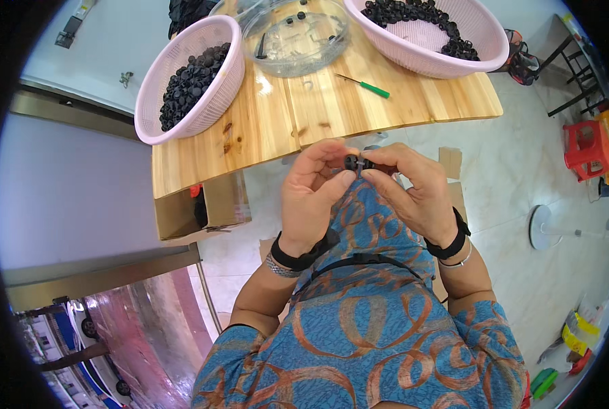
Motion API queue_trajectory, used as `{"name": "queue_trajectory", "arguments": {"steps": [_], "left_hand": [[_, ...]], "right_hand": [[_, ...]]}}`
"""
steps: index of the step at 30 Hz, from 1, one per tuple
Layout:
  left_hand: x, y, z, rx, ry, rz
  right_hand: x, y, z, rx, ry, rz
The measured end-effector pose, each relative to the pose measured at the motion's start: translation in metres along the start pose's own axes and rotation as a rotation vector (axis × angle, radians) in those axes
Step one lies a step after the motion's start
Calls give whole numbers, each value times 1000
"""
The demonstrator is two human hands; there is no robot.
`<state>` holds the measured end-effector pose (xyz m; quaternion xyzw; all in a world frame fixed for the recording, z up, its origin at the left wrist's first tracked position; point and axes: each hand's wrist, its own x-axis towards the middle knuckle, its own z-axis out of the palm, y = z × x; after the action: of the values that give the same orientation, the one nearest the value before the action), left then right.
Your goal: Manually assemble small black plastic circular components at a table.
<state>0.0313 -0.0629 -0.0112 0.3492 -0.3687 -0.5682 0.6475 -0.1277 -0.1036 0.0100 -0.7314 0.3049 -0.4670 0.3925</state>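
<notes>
Just beyond the near edge of the wooden table (pixel 270 136), my two hands meet in front of my body. Between the thumb and fingers of my left hand (pixel 308 198) is a small round black plastic part (pixel 351 162). My right hand (pixel 413 180) pinches a second small black part (pixel 368 164), held right against the first. A thin pale or clear strip shows between the two, too small to make out. Fingers partly cover both parts.
On the table, a pink basket (pixel 231 85) of round black caps stands left, a clear round tray (pixel 294 68) with small clear and black pieces in the middle, another pink basket (pixel 413 63) of black rings right. A green-handled screwdriver (pixel 374 89) lies nearby. Below left is a cardboard box (pixel 226 201).
</notes>
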Motion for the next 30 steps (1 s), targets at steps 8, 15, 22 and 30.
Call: {"name": "queue_trajectory", "arguments": {"steps": [8,15,22,30], "left_hand": [[-2,3,2,129,8,1],[-2,-1,2,43,-7,-4],[-1,-1,-1,47,-11,-41],[1,1,-4,-260,-53,-188]], "right_hand": [[1,-2,-1,-142,11,-89],[-1,-1,-2,-158,17,-117],[-2,1,-2,-139,39,-136],[2,-7,-9,-124,37,-123]]}}
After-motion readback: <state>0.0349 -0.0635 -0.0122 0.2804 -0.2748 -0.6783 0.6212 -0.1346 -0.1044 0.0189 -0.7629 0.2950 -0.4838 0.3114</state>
